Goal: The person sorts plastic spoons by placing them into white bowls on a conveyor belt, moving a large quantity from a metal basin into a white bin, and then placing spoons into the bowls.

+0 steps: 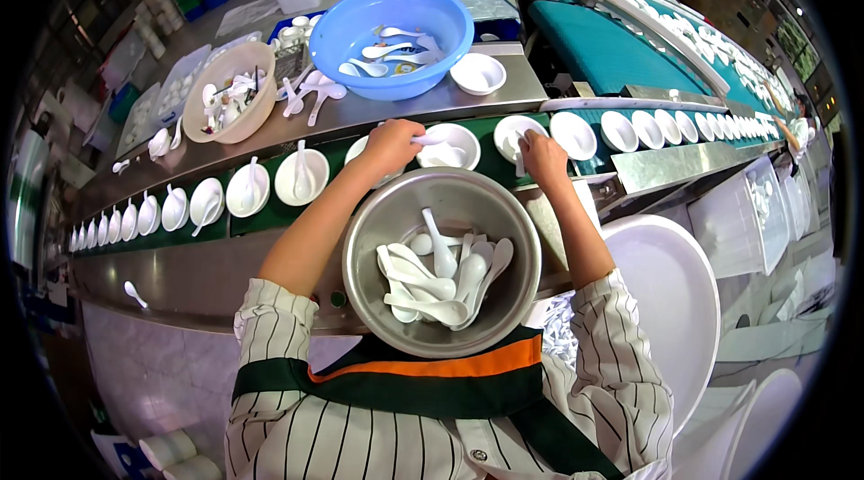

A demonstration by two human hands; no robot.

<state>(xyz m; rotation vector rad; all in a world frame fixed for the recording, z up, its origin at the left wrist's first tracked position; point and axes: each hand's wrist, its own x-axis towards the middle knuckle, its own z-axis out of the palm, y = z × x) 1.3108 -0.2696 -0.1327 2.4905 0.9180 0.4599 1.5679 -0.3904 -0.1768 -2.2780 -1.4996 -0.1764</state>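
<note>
My left hand (393,149) is closed on the handle of a white soup spoon (445,156), whose bowl end lies inside a white bowl (465,140) on the green conveyor belt (337,156). Reaching over the bowl to its right, my right hand (543,159) has its fingers pinched at another white soup spoon (519,161) in that white bowl (510,127). Between my forearms sits a steel basin (360,291) with several loose white spoons (441,255) in it. Another bowl is partly hidden behind my left hand.
Leftward along the belt runs a row of bowls with spoons (301,176); bowls without visible spoons (619,131) line the right. Beyond the belt stand a blue basin (337,21), a beige basin (261,111) and a bowl (478,74). A large white tub (684,300) is beside my right arm.
</note>
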